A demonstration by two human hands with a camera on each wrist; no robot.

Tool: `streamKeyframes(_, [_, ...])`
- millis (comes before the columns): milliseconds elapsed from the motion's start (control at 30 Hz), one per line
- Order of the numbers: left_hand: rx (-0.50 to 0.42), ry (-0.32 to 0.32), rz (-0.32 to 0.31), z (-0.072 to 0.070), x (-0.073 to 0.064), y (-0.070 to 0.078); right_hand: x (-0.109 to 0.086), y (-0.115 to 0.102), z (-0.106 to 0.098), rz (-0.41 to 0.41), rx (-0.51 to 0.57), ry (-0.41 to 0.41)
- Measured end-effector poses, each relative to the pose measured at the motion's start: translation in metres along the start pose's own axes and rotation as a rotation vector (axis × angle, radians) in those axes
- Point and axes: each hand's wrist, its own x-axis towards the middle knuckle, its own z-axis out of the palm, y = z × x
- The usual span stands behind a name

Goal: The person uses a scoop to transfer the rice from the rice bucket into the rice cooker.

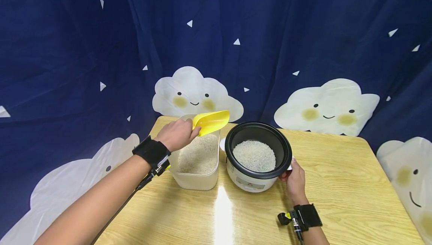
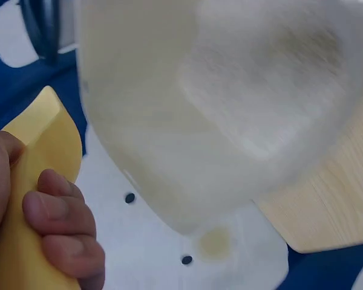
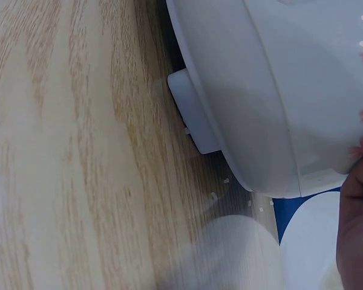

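My left hand (image 1: pixel 177 134) grips the handle of a yellow scoop (image 1: pixel 216 120), holding it above the back of a white bin (image 1: pixel 195 182). Bare yellow shows inside the scoop's bowl. Rice (image 1: pixel 199 157) lies in the bin. In the left wrist view, curled fingers (image 2: pixel 63 214) wrap the scoop's handle. To the right of the bin stands a white rice cooker (image 1: pixel 251 185), lidless, with white rice (image 1: pixel 254 156) in its dark inner pot. My right hand (image 1: pixel 295 180) holds the cooker by its right side handle; part of the fingers is hidden behind it.
Bin and cooker stand close together on a wooden table (image 1: pixel 337 185). A few loose rice grains (image 3: pixel 215 196) lie beside the cooker's base. A dark blue curtain (image 1: pixel 216 20) with cloud faces hangs right behind the table.
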Motion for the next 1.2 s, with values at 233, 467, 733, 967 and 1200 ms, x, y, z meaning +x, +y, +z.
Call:
streamKeyframes(233, [0.081, 0.043, 0.007, -0.002, -0.011, -0.020, 0.002, 0.002, 0.001, 0.014, 0.024, 0.013])
streamKeyframes(467, [0.185, 0.041, -0.036, 0.000, -0.011, -0.028, 0.004, 0.002, -0.001, -0.001, 0.019, 0.004])
streamKeyframes(733, [0.375, 0.071, 0.036, 0.017, -0.006, -0.034, 0.002, 0.002, 0.000, 0.032, 0.026, 0.015])
streamKeyframes(967, [0.487, 0.071, 0.067, 0.022, 0.002, -0.027, 0.000, 0.001, 0.001, 0.030, 0.045, 0.007])
streamKeyframes(1200, [0.641, 0.025, 0.090, 0.030, 0.011, -0.021, 0.002, 0.000, 0.003, 0.029, 0.065, -0.004])
